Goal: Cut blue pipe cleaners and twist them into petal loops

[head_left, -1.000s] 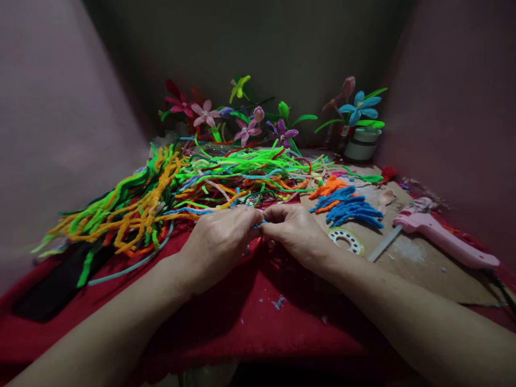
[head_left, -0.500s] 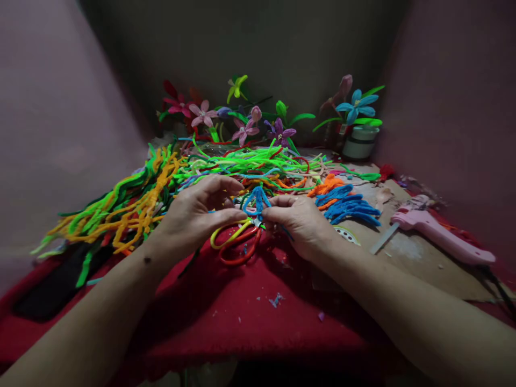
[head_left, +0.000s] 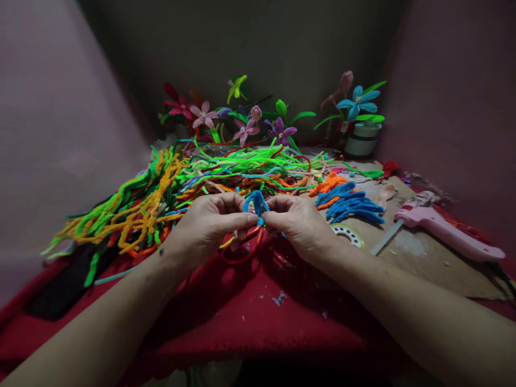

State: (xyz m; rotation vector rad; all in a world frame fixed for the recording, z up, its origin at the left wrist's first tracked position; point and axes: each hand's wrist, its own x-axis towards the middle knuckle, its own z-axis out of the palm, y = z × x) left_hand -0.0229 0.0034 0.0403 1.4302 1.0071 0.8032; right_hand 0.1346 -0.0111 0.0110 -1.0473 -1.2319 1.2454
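Blue loops (head_left: 258, 203), gripped by right hand (head_left: 300, 221), are now pinched by left hand (head_left: 206, 221) too.

We see two bare forearms, the left forearm (head_left: 116, 317) and the right forearm (head_left: 403, 312), uncovered from the wrists down to where our view cuts them off. Both look smooth and fairly slim, broadening gradually away from the wrists. On the left one, near the wrist, we notice a small, dark, roundish spot (head_left: 162, 251). The left hand (head_left: 207, 221) and the right hand (head_left: 298, 221) are bare too; their fingernails are too small for us to make out.
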